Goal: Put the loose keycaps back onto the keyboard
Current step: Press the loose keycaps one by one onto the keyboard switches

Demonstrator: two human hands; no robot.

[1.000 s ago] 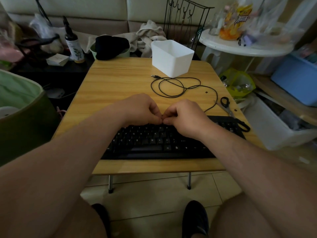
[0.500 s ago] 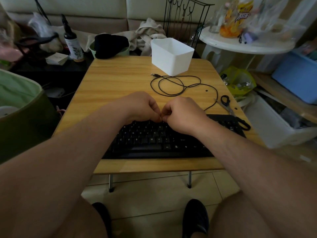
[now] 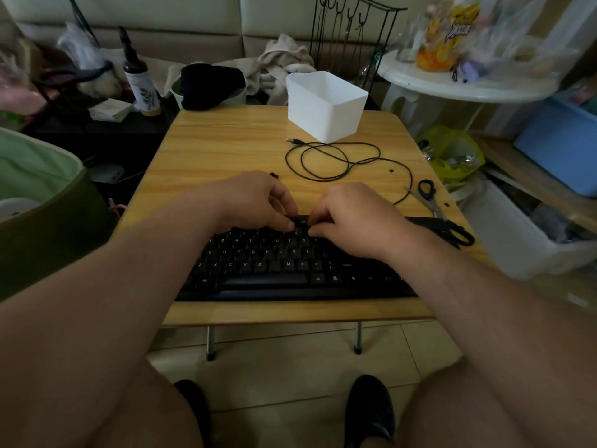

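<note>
Keycaps: one small black loose keycap [image 3: 274,174] lies on the light wooden surface [image 3: 226,150], just beyond the left hand [image 3: 258,202]; two more tiny black bits, likely keycaps, sit near the cable at [image 3: 391,170] and by the scissors at [image 3: 447,204], too small to be sure. Black full-size keyboard [image 3: 274,263] lies along the near edge of the surface. Both hands rest over its top rows with fingers curled, fingertips close together at about the middle of the upper row. Right hand [image 3: 352,218] thumb and fingers are bent down onto the keys; left thumb presses at the same spot. Whether either one pinches a keycap: cannot tell, fingertips hide it. Thin black looped cable [image 3: 323,156] lies mid-surface, its plug end near the white rectangular plastic bin [image 3: 326,108] at the far edge. Black-handled scissors [image 3: 429,195] lie at the right edge, touching the keyboard's far right corner.
</note>
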